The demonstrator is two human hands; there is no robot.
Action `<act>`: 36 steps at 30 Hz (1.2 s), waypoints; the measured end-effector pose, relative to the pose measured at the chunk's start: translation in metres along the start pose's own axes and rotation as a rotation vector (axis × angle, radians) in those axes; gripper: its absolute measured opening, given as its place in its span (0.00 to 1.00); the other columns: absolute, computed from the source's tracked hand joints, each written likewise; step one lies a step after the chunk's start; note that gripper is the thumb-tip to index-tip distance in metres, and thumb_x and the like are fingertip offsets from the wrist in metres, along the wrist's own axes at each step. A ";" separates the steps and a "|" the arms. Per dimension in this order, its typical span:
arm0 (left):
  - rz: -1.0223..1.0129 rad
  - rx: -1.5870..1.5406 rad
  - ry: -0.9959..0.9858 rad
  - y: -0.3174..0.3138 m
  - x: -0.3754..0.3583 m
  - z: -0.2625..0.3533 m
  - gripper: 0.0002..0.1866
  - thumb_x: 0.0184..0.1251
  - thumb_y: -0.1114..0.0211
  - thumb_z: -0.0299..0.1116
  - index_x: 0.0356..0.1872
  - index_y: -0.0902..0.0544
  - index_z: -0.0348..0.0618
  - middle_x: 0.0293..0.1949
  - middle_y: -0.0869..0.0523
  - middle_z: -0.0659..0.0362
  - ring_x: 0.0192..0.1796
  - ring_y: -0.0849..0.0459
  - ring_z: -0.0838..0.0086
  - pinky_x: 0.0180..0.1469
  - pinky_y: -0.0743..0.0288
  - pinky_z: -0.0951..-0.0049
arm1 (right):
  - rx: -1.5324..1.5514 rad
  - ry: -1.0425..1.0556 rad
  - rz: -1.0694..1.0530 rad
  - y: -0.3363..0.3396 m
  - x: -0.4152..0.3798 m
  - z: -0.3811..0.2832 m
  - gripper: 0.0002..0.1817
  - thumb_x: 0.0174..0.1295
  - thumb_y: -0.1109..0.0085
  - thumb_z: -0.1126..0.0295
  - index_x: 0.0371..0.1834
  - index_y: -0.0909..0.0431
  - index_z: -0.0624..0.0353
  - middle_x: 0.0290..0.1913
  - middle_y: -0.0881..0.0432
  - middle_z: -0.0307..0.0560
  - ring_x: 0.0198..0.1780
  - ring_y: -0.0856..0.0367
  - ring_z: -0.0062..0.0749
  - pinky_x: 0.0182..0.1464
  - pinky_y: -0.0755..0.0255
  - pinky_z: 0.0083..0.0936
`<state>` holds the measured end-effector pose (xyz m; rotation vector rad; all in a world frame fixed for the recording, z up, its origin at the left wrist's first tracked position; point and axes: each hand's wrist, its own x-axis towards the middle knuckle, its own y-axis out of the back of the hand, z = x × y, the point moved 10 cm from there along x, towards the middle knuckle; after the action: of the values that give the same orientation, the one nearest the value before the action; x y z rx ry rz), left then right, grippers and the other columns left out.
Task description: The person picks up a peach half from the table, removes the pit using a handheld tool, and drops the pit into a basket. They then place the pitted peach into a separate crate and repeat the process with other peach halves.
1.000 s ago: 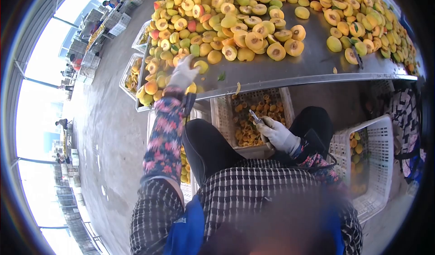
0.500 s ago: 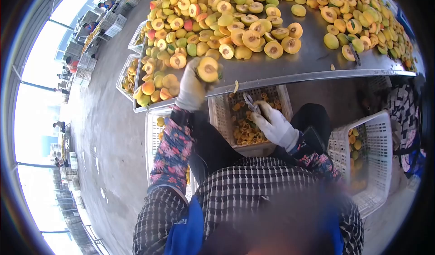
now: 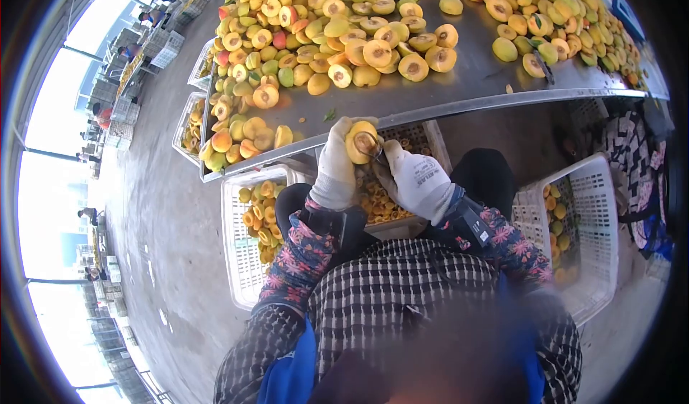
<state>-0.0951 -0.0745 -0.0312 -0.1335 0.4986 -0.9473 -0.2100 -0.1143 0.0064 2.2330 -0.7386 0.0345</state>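
Note:
In my gloved left hand (image 3: 336,166) is a yellow peach half (image 3: 361,143), its cut face with the brown centre turned up toward me. My gloved right hand (image 3: 420,181) is closed round a small metal tool, largely hidden by the fingers, whose end meets the right side of the peach half. Both hands are close together just off the front edge of the metal table (image 3: 459,114). Beneath them, partly covered by the hands, stands a crate (image 3: 439,146) of small orange-brown scraps.
A large heap of halved peaches (image 3: 337,27) covers the table's left, with another heap (image 3: 567,27) at right. White crates with peach pieces stand by my left knee (image 3: 233,235) and at my right (image 3: 599,221). People work at distant tables on the left.
My left hand has drawn the peach half off the table edge toward the middle. My right hand has risen to meet it, bringing the metal tool against the fruit.

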 end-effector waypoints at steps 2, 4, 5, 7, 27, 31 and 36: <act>-0.009 0.116 0.052 0.000 -0.003 -0.004 0.28 0.78 0.58 0.52 0.51 0.21 0.35 0.36 0.15 0.55 0.37 0.17 0.73 0.42 0.23 0.76 | -0.029 -0.018 -0.099 -0.004 -0.006 0.005 0.13 0.66 0.45 0.66 0.47 0.34 0.60 0.29 0.19 0.60 0.32 0.18 0.57 0.32 0.27 0.47; -0.041 0.265 0.092 -0.004 -0.008 -0.004 0.30 0.79 0.59 0.53 0.50 0.21 0.34 0.35 0.15 0.56 0.39 0.17 0.72 0.45 0.23 0.75 | -0.028 -0.015 -0.117 -0.008 -0.010 0.011 0.13 0.67 0.45 0.66 0.47 0.34 0.60 0.29 0.20 0.61 0.32 0.19 0.58 0.32 0.27 0.47; -0.045 0.242 0.086 -0.004 -0.007 -0.006 0.30 0.79 0.60 0.54 0.51 0.21 0.34 0.36 0.15 0.55 0.39 0.17 0.71 0.46 0.23 0.75 | -0.027 -0.011 -0.128 -0.011 -0.012 0.013 0.13 0.67 0.45 0.65 0.46 0.34 0.61 0.29 0.20 0.62 0.33 0.19 0.59 0.32 0.27 0.47; -0.055 0.201 0.067 0.000 -0.001 -0.011 0.31 0.80 0.61 0.55 0.52 0.22 0.35 0.37 0.15 0.54 0.39 0.17 0.70 0.48 0.22 0.74 | 0.064 -0.046 -0.122 -0.010 -0.012 0.017 0.13 0.68 0.46 0.65 0.46 0.34 0.61 0.29 0.21 0.63 0.33 0.20 0.61 0.32 0.29 0.48; 0.072 -0.162 -0.326 -0.012 -0.015 0.007 0.35 0.77 0.63 0.62 0.40 0.23 0.36 0.38 0.16 0.49 0.40 0.16 0.61 0.47 0.19 0.62 | 0.723 -0.101 -0.168 -0.024 -0.014 0.020 0.15 0.72 0.49 0.62 0.48 0.29 0.65 0.37 0.20 0.63 0.43 0.20 0.60 0.42 0.30 0.43; 0.060 -0.005 -0.202 -0.002 -0.010 0.002 0.33 0.79 0.61 0.58 0.37 0.23 0.34 0.34 0.16 0.48 0.36 0.15 0.62 0.44 0.18 0.64 | 0.446 -0.091 -0.289 -0.027 -0.017 0.014 0.17 0.72 0.51 0.60 0.50 0.28 0.65 0.42 0.19 0.67 0.47 0.21 0.62 0.47 0.28 0.42; -0.096 0.043 0.051 -0.006 0.001 -0.019 0.34 0.74 0.52 0.61 0.28 0.21 0.35 0.30 0.17 0.49 0.31 0.14 0.61 0.38 0.18 0.65 | 0.505 -0.067 -0.292 -0.043 -0.026 0.020 0.19 0.73 0.52 0.59 0.50 0.29 0.67 0.38 0.17 0.61 0.43 0.18 0.58 0.46 0.27 0.43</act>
<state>-0.1079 -0.0762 -0.0464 -0.0956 0.5219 -1.0562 -0.2134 -0.0913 -0.0428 2.8184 -0.4629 0.0026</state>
